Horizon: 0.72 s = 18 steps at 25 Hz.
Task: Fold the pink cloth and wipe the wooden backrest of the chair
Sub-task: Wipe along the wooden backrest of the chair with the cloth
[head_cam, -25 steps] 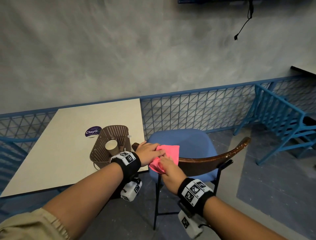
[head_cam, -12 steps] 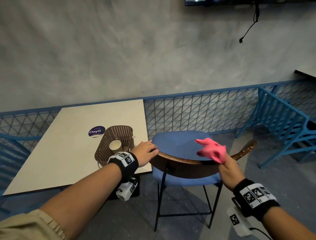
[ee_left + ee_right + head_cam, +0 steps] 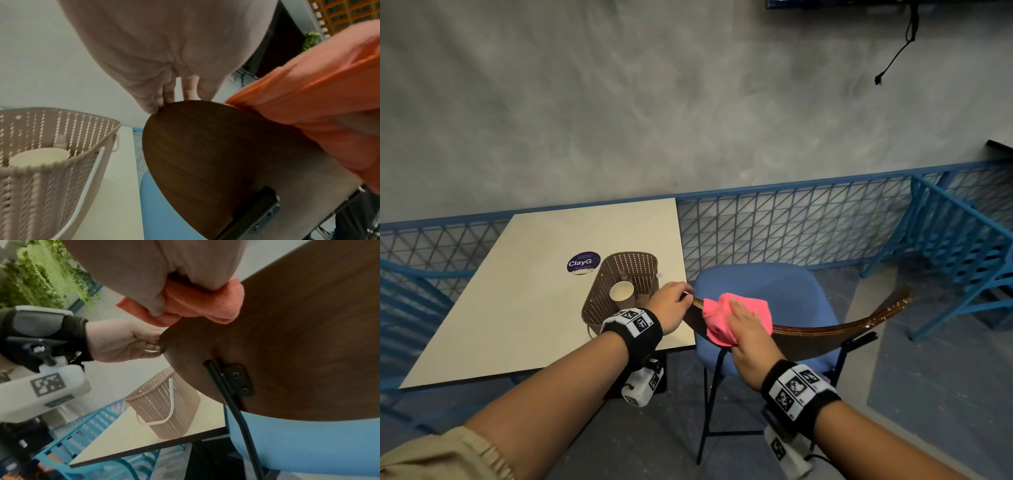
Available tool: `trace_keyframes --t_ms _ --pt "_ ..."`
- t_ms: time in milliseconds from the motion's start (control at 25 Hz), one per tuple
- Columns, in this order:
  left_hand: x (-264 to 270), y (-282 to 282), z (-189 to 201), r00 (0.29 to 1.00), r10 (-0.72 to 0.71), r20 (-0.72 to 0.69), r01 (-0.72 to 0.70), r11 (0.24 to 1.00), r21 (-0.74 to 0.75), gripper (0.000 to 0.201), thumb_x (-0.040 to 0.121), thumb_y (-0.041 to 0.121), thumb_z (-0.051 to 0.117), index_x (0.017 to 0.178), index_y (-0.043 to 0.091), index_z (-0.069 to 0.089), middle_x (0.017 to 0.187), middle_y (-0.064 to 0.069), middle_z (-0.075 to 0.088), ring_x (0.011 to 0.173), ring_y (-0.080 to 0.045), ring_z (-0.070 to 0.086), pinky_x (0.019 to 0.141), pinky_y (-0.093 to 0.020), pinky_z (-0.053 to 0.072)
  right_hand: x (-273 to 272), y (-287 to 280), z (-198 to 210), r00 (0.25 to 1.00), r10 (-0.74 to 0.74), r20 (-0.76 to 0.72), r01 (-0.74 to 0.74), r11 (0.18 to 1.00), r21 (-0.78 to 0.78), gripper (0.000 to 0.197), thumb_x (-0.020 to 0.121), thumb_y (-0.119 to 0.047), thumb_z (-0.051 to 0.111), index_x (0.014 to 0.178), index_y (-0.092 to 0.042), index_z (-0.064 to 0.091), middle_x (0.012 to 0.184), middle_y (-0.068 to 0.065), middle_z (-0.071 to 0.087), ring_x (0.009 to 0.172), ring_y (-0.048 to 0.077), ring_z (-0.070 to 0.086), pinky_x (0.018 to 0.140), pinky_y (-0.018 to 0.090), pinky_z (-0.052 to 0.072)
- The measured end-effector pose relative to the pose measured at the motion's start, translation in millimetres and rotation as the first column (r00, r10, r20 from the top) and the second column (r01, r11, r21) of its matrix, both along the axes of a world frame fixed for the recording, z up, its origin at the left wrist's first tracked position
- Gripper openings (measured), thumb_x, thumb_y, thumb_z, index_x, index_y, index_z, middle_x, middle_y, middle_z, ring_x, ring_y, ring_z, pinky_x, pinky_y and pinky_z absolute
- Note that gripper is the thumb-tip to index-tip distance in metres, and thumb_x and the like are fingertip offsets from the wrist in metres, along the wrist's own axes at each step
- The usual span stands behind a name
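Note:
The chair has a blue seat (image 3: 774, 284) and a curved dark wooden backrest (image 3: 825, 334). My left hand (image 3: 671, 305) grips the backrest's left end, with its fingertips (image 3: 164, 91) hooked over the top edge. Just to its right, my right hand (image 3: 748, 335) holds the bunched pink cloth (image 3: 715, 318) against the backrest. The cloth (image 3: 222, 305) is draped over the top edge. My right thumb (image 3: 156, 305) pinches it from the rear side. The left wrist view shows the rear of the backrest (image 3: 205, 154) with the cloth (image 3: 308, 97) at its upper right.
A beige table (image 3: 517, 308) stands left of the chair, carrying a brown perforated basket (image 3: 640, 270) with a paper cup (image 3: 621, 293) inside and a round purple sticker (image 3: 583, 263). A blue mesh railing (image 3: 791, 222) runs behind. A blue metal frame (image 3: 962, 240) stands at the right.
Half a second ago my right hand held the cloth lifted near the backrest's right part. It has swept back left and now presses the cloth near the left end. My left hand stayed put.

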State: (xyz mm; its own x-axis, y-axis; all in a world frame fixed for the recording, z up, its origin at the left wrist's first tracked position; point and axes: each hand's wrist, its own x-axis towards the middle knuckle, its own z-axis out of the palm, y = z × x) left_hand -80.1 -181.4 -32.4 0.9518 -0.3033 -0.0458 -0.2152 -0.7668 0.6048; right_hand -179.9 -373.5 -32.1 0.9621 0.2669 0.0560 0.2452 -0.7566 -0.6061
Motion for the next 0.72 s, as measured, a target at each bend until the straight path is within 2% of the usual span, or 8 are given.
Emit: trace_keyframes --t_ms 120,200,320,400,480,600,640,720 --pt "2 7 -1 0.982 0.127 -0.141 -0.142 0.984 -0.106 0.034 0.1 0.037 0.048 0.118 0.014 0.065 0.117 -0.011 0.069 0.111 -0.028 0.062 0.094 -0.033 0.045 23 26 -5 0.996 0.091 0.007 -0.088 0.972 -0.216 0.076 0.083 -0.009 0.045 0.154 -0.021 0.02 0.165 0.01 0.003 0.152 0.027 0.004 0.124 0.039 0.002" --pt "5 12 0 0.972 0.133 -0.195 -0.162 0.977 -0.14 0.049 0.092 0.057 0.045 0.116 0.019 0.066 0.114 -0.008 0.072 0.107 -0.026 0.065 0.096 -0.037 0.048 38 42 -7 0.987 0.144 0.072 -0.115 0.944 -0.309 0.083 0.084 -0.009 0.054 0.155 -0.019 0.015 0.164 0.01 0.008 0.151 0.029 0.01 0.124 0.041 0.008" --pt "10 16 3 0.971 0.096 -0.22 -0.117 0.99 -0.084 0.063 0.081 0.067 0.04 0.118 0.023 0.066 0.117 -0.007 0.071 0.109 -0.025 0.065 0.099 -0.04 0.048 51 48 -12 0.979 0.189 0.08 -0.151 0.928 -0.341 0.079 0.083 -0.012 0.058 0.154 -0.018 0.023 0.162 0.008 0.021 0.147 0.03 0.024 0.122 0.041 0.018" --pt "11 15 7 0.972 0.072 -0.223 -0.082 0.996 -0.037 0.066 0.081 0.069 0.041 0.121 0.021 0.064 0.119 -0.007 0.07 0.111 -0.026 0.064 0.099 -0.039 0.047 50 38 -8 0.974 0.21 0.079 -0.178 0.938 -0.297 0.07 0.085 -0.014 0.057 0.15 -0.021 0.032 0.156 0.006 0.033 0.14 0.029 0.036 0.117 0.044 0.03" --pt "9 10 9 0.977 0.037 -0.21 -0.032 0.999 0.024 0.059 0.091 0.062 0.048 0.129 0.019 0.059 0.125 -0.006 0.068 0.117 -0.025 0.061 0.1 -0.033 0.045 42 17 -1 0.964 0.236 0.12 -0.202 0.948 -0.244 0.06 0.085 -0.013 0.057 0.143 -0.021 0.043 0.147 0.004 0.042 0.131 0.028 0.042 0.112 0.04 0.037" --pt "4 3 12 0.99 0.003 -0.144 0.017 0.99 0.138 0.055 0.092 0.055 0.055 0.133 0.019 0.057 0.132 -0.003 0.063 0.122 -0.023 0.057 0.097 -0.029 0.042 19 -30 2 0.971 0.222 0.089 -0.205 0.963 -0.175 0.061 0.083 0.0 0.05 0.141 -0.018 0.05 0.156 0.005 0.036 0.144 0.022 0.031 0.119 0.025 0.021" --pt "3 3 12 0.992 -0.012 -0.128 0.032 0.987 0.155 0.055 0.091 0.056 0.056 0.132 0.02 0.058 0.132 -0.003 0.062 0.121 -0.022 0.057 0.098 -0.03 0.042 12 -49 1 0.972 0.213 0.102 -0.195 0.968 -0.16 0.064 0.081 0.0 0.048 0.141 -0.021 0.05 0.158 0.0 0.034 0.147 0.018 0.028 0.121 0.027 0.019" --pt "4 7 12 0.991 -0.027 -0.131 0.047 0.988 0.15 0.051 0.09 0.057 0.056 0.127 0.022 0.062 0.127 -0.002 0.064 0.118 -0.021 0.058 0.099 -0.033 0.044 1 -87 -16 0.967 0.208 0.145 -0.185 0.97 -0.155 0.056 0.087 -0.004 0.045 0.139 -0.024 0.052 0.153 -0.008 0.04 0.144 0.013 0.033 0.12 0.036 0.025"
